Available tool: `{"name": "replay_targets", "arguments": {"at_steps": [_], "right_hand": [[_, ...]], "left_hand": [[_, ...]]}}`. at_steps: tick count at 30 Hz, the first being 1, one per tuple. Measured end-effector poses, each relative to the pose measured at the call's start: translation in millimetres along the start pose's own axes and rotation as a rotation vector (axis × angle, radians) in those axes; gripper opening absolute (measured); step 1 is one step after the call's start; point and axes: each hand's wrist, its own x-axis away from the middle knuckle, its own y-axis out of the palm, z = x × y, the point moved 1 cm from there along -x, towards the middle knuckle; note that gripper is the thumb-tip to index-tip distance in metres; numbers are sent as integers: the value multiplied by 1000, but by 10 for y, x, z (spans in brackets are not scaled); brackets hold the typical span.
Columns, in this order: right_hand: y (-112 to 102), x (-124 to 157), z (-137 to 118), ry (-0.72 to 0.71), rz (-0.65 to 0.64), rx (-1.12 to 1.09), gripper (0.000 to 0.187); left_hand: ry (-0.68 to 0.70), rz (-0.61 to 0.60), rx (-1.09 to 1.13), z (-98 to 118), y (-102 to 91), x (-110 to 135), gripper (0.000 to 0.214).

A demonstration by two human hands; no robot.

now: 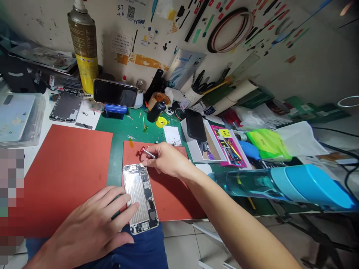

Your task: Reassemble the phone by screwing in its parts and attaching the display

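One opened phone (142,194), innards bared, lies at the front L corner of the R red mat (179,201), lower end poking past the bench edge above a person's blue-clad lap. L hand (94,220) is open, fingers spread, fingertips over the phone's L side, thumb near its lower end. R hand (169,158), fingers curled, grips a slim tool (148,152) w/ red end up and out to the L; its tip can't be made out. R fingertips are right by the phone's top edge; contact is hard to tell.

To the L, a 2nd red sheet, the L mat (70,168), lies flat, w/ a strip of green mat (114,168) btwn the two. Behind: a bare phone shell (66,105), a tall brown-and-yellow can (85,59), and a dark-screened handset (114,93) propped sideways on a blue stand (115,110). Center back, a yellow cap (161,122) sits by a small black bottle (156,111), w/ a white card (172,135) nearby. At R: a white tray (218,154) w/ a black device (196,125) across its corner, & a blue-topped flask (280,183) on its side.
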Motion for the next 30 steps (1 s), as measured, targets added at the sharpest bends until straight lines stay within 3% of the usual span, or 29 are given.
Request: {"name": "replay_targets", "arguments": {"at_steps": [9,17,19,21,26,30], "right_hand": [[55,94,-76,-147,93,81,24],[83,131,-59,-104,217,-1,18],[76,244,-30,-75,279,-50,13],[102,439,18,-43,352,-96,22],[423,975,181,100,361,-330,32],[690,1061,219,159,396,-522,34]], "left_hand": [[19,-25,-32,-38,10,7,52],[20,-4,-54,-37,-27,-4,48],[28,-3,-47,-36,-47,-5,47],[38,11,-39,-39,-68,1,46],[3,117,-32,-59,-89,14,37],[1,141,-39,-88,-55,10,39]]}}
